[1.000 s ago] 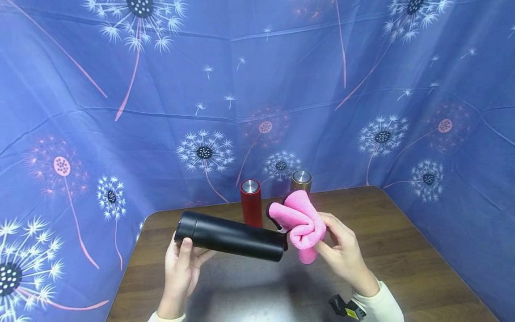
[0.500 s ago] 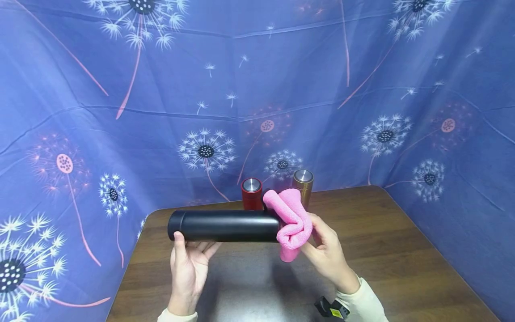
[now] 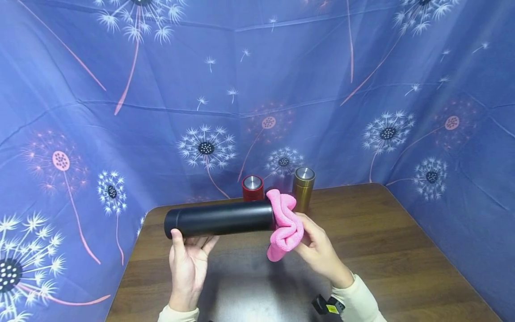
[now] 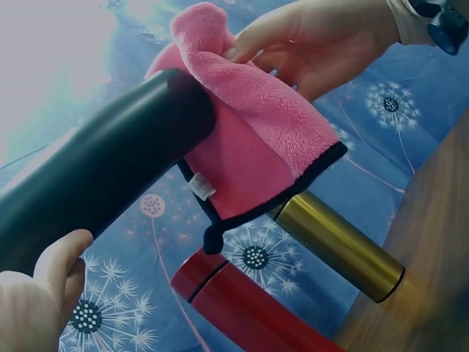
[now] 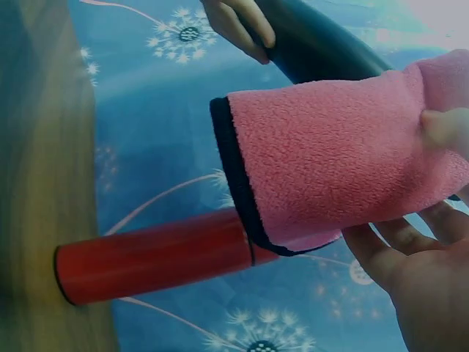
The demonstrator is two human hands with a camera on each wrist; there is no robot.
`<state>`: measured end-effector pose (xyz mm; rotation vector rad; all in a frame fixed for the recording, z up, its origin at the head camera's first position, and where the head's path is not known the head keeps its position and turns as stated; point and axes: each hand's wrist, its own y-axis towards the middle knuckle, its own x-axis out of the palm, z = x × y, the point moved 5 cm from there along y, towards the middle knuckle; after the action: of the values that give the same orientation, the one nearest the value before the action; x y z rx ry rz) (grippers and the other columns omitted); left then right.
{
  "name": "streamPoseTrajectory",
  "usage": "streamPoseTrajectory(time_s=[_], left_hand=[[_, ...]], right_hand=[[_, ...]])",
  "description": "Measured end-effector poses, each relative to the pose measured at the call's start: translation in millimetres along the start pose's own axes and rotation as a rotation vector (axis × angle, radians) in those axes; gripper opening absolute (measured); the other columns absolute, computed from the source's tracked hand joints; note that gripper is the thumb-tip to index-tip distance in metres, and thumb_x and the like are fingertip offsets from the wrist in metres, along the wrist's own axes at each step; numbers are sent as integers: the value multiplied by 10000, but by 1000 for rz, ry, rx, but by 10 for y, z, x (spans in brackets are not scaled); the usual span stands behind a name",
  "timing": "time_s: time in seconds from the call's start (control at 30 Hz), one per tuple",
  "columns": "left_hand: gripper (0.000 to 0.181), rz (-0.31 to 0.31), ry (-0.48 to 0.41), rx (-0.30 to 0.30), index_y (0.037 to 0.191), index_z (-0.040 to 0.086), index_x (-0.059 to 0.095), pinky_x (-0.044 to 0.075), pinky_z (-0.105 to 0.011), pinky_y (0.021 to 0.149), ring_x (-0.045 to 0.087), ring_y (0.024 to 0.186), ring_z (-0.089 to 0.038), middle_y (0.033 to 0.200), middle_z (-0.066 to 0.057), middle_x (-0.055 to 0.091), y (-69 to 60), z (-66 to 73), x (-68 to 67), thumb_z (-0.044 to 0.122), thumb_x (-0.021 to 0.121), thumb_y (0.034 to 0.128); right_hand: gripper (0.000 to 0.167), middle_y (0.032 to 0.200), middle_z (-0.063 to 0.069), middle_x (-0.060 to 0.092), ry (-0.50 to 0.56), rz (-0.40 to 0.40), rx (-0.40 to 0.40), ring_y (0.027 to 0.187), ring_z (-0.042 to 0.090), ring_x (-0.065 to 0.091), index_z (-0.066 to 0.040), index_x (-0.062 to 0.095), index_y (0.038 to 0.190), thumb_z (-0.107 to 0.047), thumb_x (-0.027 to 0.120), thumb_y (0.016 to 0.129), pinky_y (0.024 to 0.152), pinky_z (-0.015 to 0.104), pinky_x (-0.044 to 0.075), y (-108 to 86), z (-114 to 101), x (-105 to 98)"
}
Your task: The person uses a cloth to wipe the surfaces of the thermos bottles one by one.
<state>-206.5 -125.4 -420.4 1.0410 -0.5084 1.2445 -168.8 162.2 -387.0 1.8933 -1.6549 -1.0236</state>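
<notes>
The person's two hands were apart, each with its own hold. The left hand (image 3: 189,270) gripped a black cylindrical flask (image 3: 225,219) near its left end, thumb on the near side and fingers beneath. The right hand (image 3: 322,252) pinched a fluffy pink cloth (image 3: 287,230) between thumb and fingers, and the cloth lay bunched against the flask's right end, hiding it in the head view. The flask was held sideways above the table, its right end slightly higher. Dark edging (image 5: 239,176) bordered the cloth, and a small white tag (image 4: 201,186) showed on it.

Cream sleeves (image 3: 358,297) covered both forearms, with a black device (image 3: 327,306) at the right wrist.

Farther off, a red flask (image 3: 252,193) and, to its right, a gold flask (image 3: 304,192) stood upright on the wooden table (image 3: 382,241), both silver-topped. Blue dandelion-print fabric (image 3: 318,134) hung at the far side, left and right.
</notes>
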Motion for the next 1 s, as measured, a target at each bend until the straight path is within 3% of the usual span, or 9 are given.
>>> streamPoseTrajectory(time_s=[0.23,0.37,0.5,0.6,0.8,1.0], left_hand=[[459,67,9,43,1224,-7,575,549,-541,884,683,1031,-372,1112,-216,696,8,9,-7,371,361,1074],[453,31,50,54,1231,-9,581,536,-547,905,679,1046,-365,1119,-204,694,20,6,-32,357,361,1080],[451,-24,16,32,1233,-43,573,531,-546,915,674,1054,-368,1136,-223,684,36,-19,-74,321,347,1090],[452,-50,6,14,1239,-46,564,528,-550,918,673,1057,-366,1142,-231,685,28,-39,-98,320,343,1091],[430,-78,66,-13,1251,11,573,537,-525,902,677,1063,-341,1145,-200,692,2,-59,-123,345,362,1081],[457,-157,33,-48,1259,-11,579,542,-519,905,682,1049,-341,1131,-211,698,-5,-56,-133,315,302,1098]], right_hand=[[615,1263,141,585,27,25,-41,1202,185,557,64,564,1295,287,674,733,1007,279,483,-83,-19,91],[524,1231,163,579,52,55,-99,1183,182,552,80,576,1256,251,672,770,1010,264,476,-112,-82,120],[310,1183,210,570,57,83,-180,1164,198,544,108,588,1199,64,675,905,1029,264,455,-90,-179,113],[287,1171,225,562,47,91,-200,1155,201,548,118,588,1177,-50,666,957,1026,270,461,-51,-216,88],[323,1201,195,582,2,106,-144,1162,196,562,103,593,1195,-63,699,940,1011,264,474,-5,-173,6],[468,1212,135,596,12,97,-40,1124,187,572,82,575,1264,195,677,821,960,250,502,30,-91,-24]])
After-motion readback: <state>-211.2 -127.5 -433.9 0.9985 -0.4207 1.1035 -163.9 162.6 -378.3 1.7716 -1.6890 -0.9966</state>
